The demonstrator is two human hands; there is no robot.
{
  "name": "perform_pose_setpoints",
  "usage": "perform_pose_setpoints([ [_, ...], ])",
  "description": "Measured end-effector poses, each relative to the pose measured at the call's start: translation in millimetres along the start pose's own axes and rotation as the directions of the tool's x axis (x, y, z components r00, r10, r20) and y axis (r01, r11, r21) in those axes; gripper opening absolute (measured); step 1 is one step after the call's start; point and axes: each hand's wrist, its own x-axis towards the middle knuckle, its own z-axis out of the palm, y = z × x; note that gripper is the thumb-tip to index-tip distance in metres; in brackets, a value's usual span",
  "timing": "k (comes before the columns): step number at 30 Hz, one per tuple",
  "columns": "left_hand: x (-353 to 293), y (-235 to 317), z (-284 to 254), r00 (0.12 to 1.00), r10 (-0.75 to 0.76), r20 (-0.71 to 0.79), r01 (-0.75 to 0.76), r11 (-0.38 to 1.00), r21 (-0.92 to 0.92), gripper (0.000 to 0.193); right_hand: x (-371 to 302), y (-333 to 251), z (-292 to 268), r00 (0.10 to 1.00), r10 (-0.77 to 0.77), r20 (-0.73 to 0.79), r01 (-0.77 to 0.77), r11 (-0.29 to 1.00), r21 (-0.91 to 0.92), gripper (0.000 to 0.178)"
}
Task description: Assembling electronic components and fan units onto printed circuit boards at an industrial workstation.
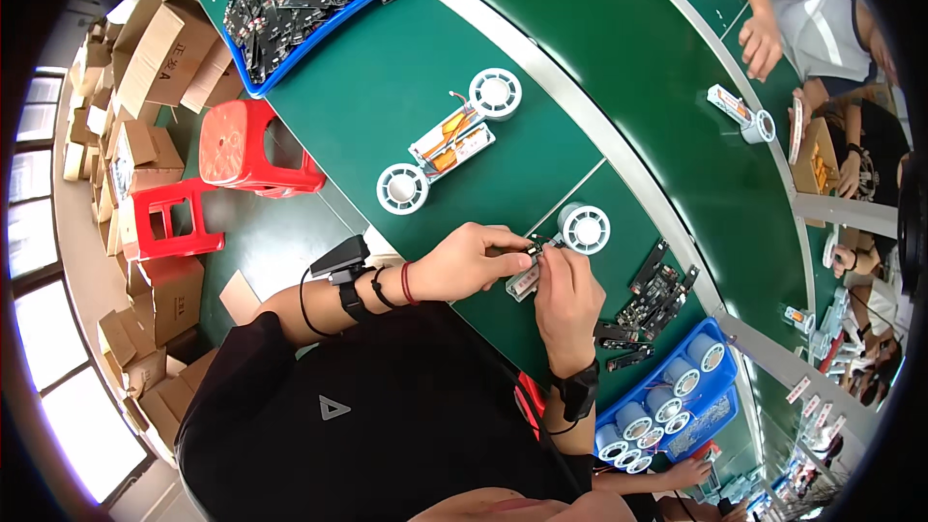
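Note:
My left hand [480,257] is closed, thumb and finger pinching a small dark circuit board [533,247] over a white fan housing [523,283]. My right hand [570,302] is closed at the same housing, its fingertips pressed close to the board. Exactly what lies under those fingertips is hidden. The housing's round, spoked fan head [585,229] rests on the green table just beyond my hands. Farther left lies another pale assembly [451,143], its body showing orange parts and wires, with a round fan head at either end.
A blue tray [280,72] heaped with dark circuit boards stands at the far left. Loose boards [661,292] lie right of my hands, near a blue bin [732,368] of white fan heads. Beyond a metal rail runs a green belt [667,87]. Co-workers sit across; red stools [237,142] stand left.

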Motion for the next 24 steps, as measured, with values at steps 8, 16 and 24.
perform_pose_setpoints([
  [8, 10, 12, -10, 0.975, -0.151, 0.161, 0.106, 0.961, 0.256, 0.034, 2, 7, -20, 0.983, -0.101, 0.152, 0.098, 0.995, 0.027, 0.021],
  [16, 3, 0, -4, 0.999, 0.036, -0.021, -0.033, 0.995, 0.097, 0.034, -15, -2, -27, 0.974, 0.224, 0.039, -0.225, 0.932, 0.285, 0.025],
  [24, 0, -19, 3, 0.999, 0.025, 0.03, -0.024, 0.999, -0.047, 0.037, -12, 1, -24, 0.995, 0.002, 0.1, -0.016, 0.99, 0.14, 0.023],
])
